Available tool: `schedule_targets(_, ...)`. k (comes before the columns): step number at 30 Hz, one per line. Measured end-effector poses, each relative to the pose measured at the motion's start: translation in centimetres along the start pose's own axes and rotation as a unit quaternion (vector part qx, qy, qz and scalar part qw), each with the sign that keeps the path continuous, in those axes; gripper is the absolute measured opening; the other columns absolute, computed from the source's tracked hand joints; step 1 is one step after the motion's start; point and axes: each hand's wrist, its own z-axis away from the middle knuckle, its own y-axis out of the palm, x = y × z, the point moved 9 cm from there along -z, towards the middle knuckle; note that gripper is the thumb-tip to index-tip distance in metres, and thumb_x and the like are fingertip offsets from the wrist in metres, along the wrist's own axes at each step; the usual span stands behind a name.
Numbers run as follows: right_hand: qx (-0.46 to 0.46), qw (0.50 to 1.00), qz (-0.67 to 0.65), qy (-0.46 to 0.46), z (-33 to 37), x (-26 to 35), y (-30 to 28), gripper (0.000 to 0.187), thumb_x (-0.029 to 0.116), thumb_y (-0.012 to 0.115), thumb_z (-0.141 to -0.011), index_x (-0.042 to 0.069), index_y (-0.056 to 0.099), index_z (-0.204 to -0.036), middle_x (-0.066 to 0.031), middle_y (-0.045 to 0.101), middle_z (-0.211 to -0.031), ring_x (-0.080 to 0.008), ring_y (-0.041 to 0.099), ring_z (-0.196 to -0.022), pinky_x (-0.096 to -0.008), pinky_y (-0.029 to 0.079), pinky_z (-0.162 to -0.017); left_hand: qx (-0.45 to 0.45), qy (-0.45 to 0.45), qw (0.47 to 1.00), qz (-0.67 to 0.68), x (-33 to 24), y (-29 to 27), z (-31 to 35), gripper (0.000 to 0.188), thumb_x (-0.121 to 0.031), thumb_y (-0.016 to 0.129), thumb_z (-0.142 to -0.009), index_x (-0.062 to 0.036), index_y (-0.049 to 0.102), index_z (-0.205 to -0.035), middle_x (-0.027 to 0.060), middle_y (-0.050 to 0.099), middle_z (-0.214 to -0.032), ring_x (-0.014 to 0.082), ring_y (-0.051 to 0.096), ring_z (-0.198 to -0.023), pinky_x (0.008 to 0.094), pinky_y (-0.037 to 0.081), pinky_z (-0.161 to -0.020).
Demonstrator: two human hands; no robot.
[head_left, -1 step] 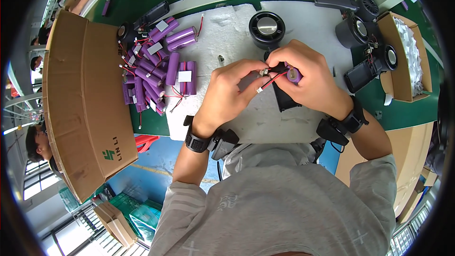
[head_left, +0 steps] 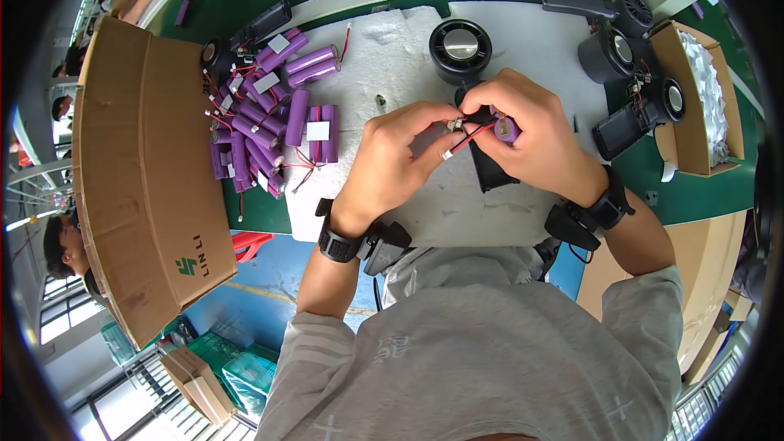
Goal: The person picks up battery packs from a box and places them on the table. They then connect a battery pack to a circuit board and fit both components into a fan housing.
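In my closed right hand [head_left: 535, 135] is a purple battery pack [head_left: 507, 130], one round end showing. Red and black wires [head_left: 472, 140] run from beside it to a small white plug [head_left: 447, 154] below my left thumb tip. My left hand [head_left: 388, 155] is closed, thumb and forefinger drawn together at a small pale part [head_left: 454, 125]; what exactly they pinch is hidden. Under both hands lies a black handheld device with a round head [head_left: 460, 51]; its black handle [head_left: 493, 173] shows below my fingers, and its middle is covered.
Several purple battery packs [head_left: 263, 126] with wires are heaped at the left, beside a tall cardboard box [head_left: 155, 171]. More black devices [head_left: 608, 53] lie at the right, next to an open carton [head_left: 684, 151] of white pieces. A white foam sheet [head_left: 392, 33] covers part of the green table.
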Motion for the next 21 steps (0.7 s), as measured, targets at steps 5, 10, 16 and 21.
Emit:
schedule_targets(5,0.018,1.000,-0.002,0.023,0.2,-0.3,0.4,0.027,-0.007,0.070,-0.073,0.004,0.059,-0.095,-0.0066,0.062,-0.087,-0.0189,0.061,-0.074,-0.0285,0.049,-0.064,-0.012,0.006,0.999,0.044,0.1,0.0,0.1,0.030,0.001,0.072,-0.079,-0.0021,0.064,-0.107,0.0124,0.069,-0.091,0.0230,0.070,-0.081,0.0308,0.055,-0.071)
schedule_targets(10,0.014,0.999,-0.034,0.034,0.3,-0.7,0.6,0.030,-0.007,0.070,-0.074,0.004,0.058,-0.098,-0.0071,0.063,-0.086,-0.0199,0.062,-0.075,-0.0289,0.049,-0.065,-0.010,0.007,0.997,0.077,0.7,0.5,0.1,0.035,0.001,0.071,-0.078,-0.0030,0.062,-0.111,0.0123,0.069,-0.092,0.0219,0.070,-0.081,0.0303,0.055,-0.071)
schedule_targets(16,0.012,0.998,-0.042,0.042,0.3,-1.0,0.7,0.032,-0.007,0.070,-0.074,0.004,0.056,-0.101,-0.0073,0.064,-0.085,-0.0209,0.063,-0.075,-0.0308,0.049,-0.066,-0.016,-0.062,0.989,0.135,2.0,0.4,0.4,0.035,0.003,0.070,-0.076,-0.0024,0.063,-0.110,0.0113,0.069,-0.092,0.0203,0.069,-0.081,0.0297,0.054,-0.071)
schedule_targets(21,0.029,0.998,-0.027,0.045,0.3,-0.9,0.8,0.033,-0.007,0.069,-0.072,0.004,0.055,-0.100,-0.0074,0.064,-0.085,-0.0218,0.063,-0.075,-0.0321,0.049,-0.067,-0.013,-0.064,0.989,0.130,1.8,0.1,0.2,0.033,0.007,0.067,-0.073,-0.0042,0.068,-0.104,0.0105,0.068,-0.092,0.0189,0.066,-0.079,0.0286,0.053,-0.069)
